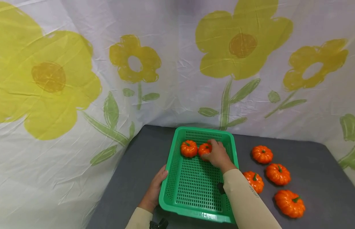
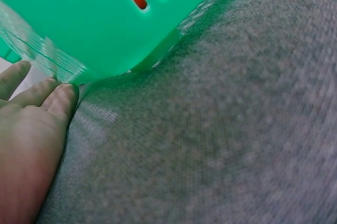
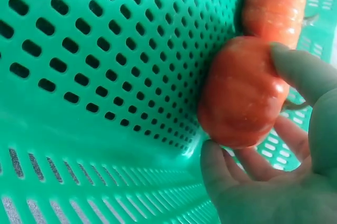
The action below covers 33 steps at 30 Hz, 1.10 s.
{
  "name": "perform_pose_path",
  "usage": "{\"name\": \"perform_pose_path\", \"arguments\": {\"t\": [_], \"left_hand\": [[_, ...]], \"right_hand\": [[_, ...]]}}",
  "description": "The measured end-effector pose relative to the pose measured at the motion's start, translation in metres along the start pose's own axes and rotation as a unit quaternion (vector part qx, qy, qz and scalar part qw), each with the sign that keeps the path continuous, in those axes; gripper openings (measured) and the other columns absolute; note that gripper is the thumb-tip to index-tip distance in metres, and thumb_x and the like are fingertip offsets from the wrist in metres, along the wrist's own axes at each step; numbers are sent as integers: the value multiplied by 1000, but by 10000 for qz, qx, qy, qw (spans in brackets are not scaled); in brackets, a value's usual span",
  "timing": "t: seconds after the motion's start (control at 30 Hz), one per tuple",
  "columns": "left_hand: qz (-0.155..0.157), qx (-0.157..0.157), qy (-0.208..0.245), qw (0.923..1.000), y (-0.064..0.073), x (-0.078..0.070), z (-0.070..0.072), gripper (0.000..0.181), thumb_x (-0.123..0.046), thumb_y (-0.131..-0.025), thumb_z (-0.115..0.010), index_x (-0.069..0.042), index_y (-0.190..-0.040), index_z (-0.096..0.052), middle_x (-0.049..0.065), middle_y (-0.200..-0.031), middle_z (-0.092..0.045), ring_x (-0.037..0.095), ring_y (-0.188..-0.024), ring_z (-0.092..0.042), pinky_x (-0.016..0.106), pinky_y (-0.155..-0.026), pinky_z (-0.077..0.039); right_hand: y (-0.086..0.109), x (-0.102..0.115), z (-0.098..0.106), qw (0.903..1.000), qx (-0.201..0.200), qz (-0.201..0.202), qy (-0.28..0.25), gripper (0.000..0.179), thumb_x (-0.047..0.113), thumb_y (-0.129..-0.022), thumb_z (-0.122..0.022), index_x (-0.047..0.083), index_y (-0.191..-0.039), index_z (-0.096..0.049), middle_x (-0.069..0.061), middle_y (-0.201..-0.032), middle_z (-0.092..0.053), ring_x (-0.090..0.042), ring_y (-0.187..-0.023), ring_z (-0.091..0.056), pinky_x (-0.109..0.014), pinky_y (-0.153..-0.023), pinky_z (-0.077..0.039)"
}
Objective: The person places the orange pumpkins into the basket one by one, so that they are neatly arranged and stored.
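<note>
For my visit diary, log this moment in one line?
right hand: grips pumpkin in green basket; left hand: touches basket's side; in basket: second pumpkin; on table: four pumpkins

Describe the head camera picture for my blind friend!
A right hand holds an orange pumpkin beside another pumpkin in a green basket; the left hand touches the basket's side. Four more pumpkins lie on the table at right.
</note>
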<state>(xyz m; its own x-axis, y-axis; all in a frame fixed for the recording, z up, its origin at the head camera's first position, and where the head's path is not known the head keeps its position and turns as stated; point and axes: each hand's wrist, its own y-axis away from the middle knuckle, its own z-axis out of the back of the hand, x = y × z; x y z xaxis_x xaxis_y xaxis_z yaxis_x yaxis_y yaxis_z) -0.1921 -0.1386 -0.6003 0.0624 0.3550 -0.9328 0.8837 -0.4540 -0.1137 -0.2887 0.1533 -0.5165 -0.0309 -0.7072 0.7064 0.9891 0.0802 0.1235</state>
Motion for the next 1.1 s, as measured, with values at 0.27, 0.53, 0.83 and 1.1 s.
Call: {"name": "perform_pose_path", "arguments": {"t": [0.27, 0.53, 0.83, 1.1], "left_hand": [[-63, -36, -199, 9998, 0, 2, 1, 66, -34, -116, -29, -10, -176, -16, 32, -169, -28, 45, -146, -45, 51, -115, -46], [62, -72, -22, 10000, 0, -1, -1, 66, -35, -117, -27, -10, -176, -14, 32, -167, -32, 43, -143, -50, 55, -114, -47], [169, -120, 105, 9997, 0, -2, -3, 66, -36, -117, -26, -10, -176, -14, 33, -167, -31, 43, -144, -49, 56, -116, -45], [170, -73, 167, 9997, -1, -1, -1, 66, -36, -117, -26, -9, -176, -13, 34, -167, -31, 44, -143, -50, 59, -115, -46]], "right_hand": [[-2, -2, 0, 10000, -62, -16, -25, 75, 12, -94, -83, -5, -156, -45, -35, -150, -43, -51, -131, -48, -63, -102, -49], [-3, -2, 2, 9995, -79, -105, -274, 75, 11, -95, -81, -2, -158, -44, -34, -152, -41, -48, -130, -50, -61, -101, -50], [0, 0, 7, 9988, -108, 22, -468, 73, 12, -99, -80, 2, -161, -44, -32, -161, -36, -48, -136, -48, -63, -105, -48], [1, 2, 13, 9970, -153, 116, -752, 75, 13, -101, -78, 2, -164, -40, -28, -165, -35, -48, -147, -39, -65, -112, -43]]}}
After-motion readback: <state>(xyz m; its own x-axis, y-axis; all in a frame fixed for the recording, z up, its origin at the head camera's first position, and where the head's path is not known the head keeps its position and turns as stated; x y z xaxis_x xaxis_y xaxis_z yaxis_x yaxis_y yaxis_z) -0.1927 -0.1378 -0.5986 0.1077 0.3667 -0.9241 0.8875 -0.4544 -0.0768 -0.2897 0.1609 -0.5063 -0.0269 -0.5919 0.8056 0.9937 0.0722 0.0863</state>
